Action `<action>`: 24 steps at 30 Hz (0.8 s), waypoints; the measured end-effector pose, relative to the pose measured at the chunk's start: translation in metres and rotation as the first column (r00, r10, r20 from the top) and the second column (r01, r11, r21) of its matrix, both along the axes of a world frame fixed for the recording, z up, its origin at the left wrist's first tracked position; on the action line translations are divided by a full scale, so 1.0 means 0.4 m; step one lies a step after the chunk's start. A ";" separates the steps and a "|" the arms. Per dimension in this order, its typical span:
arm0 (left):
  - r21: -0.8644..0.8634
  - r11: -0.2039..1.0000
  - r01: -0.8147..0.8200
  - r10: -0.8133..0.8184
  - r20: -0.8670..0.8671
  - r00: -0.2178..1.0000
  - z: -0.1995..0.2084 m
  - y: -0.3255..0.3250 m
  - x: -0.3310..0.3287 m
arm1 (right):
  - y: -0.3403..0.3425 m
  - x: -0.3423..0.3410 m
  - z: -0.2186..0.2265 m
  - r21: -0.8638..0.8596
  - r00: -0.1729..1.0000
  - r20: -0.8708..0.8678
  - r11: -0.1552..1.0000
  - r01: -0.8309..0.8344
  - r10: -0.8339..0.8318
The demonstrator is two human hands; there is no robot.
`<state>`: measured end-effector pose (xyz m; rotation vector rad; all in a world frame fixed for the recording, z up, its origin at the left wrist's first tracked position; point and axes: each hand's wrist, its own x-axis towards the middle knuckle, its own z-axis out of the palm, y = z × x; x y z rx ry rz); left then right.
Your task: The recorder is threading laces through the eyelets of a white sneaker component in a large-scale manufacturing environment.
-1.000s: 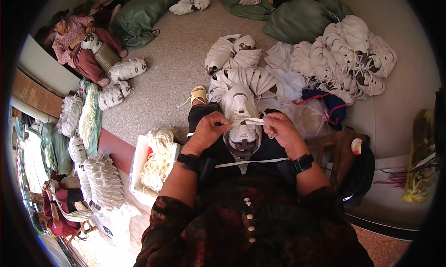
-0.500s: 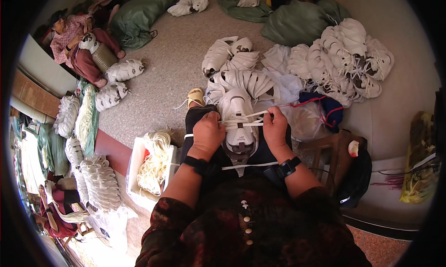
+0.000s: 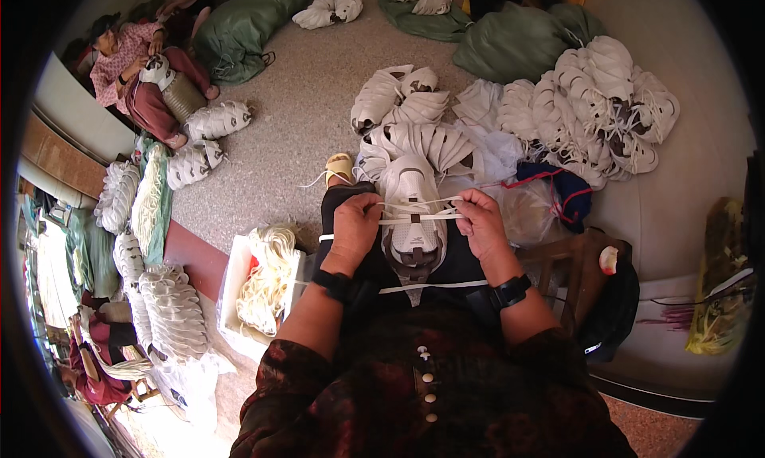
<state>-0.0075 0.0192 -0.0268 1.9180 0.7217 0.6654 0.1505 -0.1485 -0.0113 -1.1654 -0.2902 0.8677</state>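
A white shoe upper point(image 3: 413, 233) with dark brown patches lies lengthwise between my knees. White shoelace point(image 3: 430, 217) runs across it in roughly level strands from one hand to the other. On the left, my left hand point(image 3: 356, 225) is closed, its thumb and finger pinching lace beside the upper. Over on the right, my right hand point(image 3: 479, 217) also pinches lace between thumb and fingertips. Just beyond the upper, a fanned stack of similar white uppers point(image 3: 418, 145) rests against it. The lace ends inside both hands are hidden by the fingers.
At my left stands a white box point(image 3: 229, 303) of loose cream laces. A big pile of white uppers point(image 3: 594, 99) lies far right, beside green sacks point(image 3: 510, 40). A wooden stool point(image 3: 570, 271) is at my right. Another person point(image 3: 131, 64) sits far left, handling an upper.
My right hand has shifted a little to the right and down, its fingers loosening from a tighter fist. The left hand stays nearly in place, and the strands hang slightly slacker.
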 end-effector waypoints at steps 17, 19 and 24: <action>-0.626 0.752 0.207 -0.078 0.227 0.971 0.001 0.009 0.018 | -0.013 0.002 0.002 0.005 0.997 -0.080 1.000 -0.023 0.023; -0.679 0.714 0.171 -0.055 0.189 0.980 -0.002 0.011 0.017 | -0.017 0.004 0.000 0.029 0.991 -0.116 0.998 -0.060 0.063; -0.039 0.999 -0.008 -0.002 -0.251 0.968 0.019 -0.001 0.021 | -0.018 0.009 -0.006 0.043 0.978 -0.191 0.996 -0.080 0.087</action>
